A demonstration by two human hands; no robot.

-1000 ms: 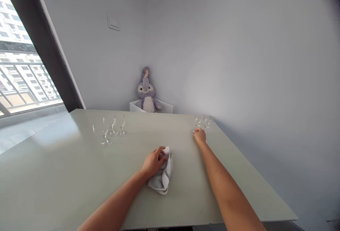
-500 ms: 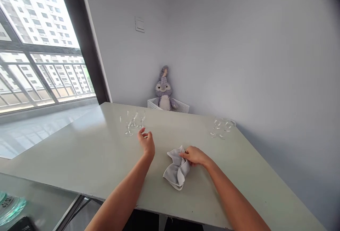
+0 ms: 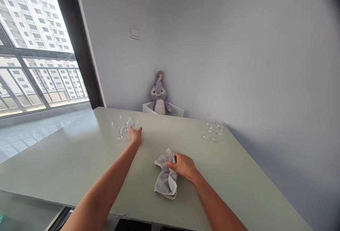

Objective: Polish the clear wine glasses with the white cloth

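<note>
My left hand (image 3: 136, 134) stretches forward at the left with thumb and forefinger apart, right at a clear stemmed glass (image 3: 134, 120). Whether the fingers touch that glass cannot be made out. Two more stemmed glasses, one nearer (image 3: 121, 132) and one behind it (image 3: 124, 120), stand just left of the hand. Nearer to me, a crumpled grey cloth (image 3: 165, 181) with pale edges lies on the table. My right hand (image 3: 183, 165) grips its upper right side, thumb on top and the other fingers mostly hidden.
Two clear stemmed glasses (image 3: 209, 127) stand at the table's far right. Behind the far edge of the pale table (image 3: 225, 188), a purple plush toy (image 3: 159, 98) sits in a white perforated basket (image 3: 178, 111). Walls border the far and right sides; a window is at the left.
My left hand has reached farther forward to the glasses, its fingers now around the level of the rightmost one. My right hand stays on the cloth. The whole view has shifted slightly.
</note>
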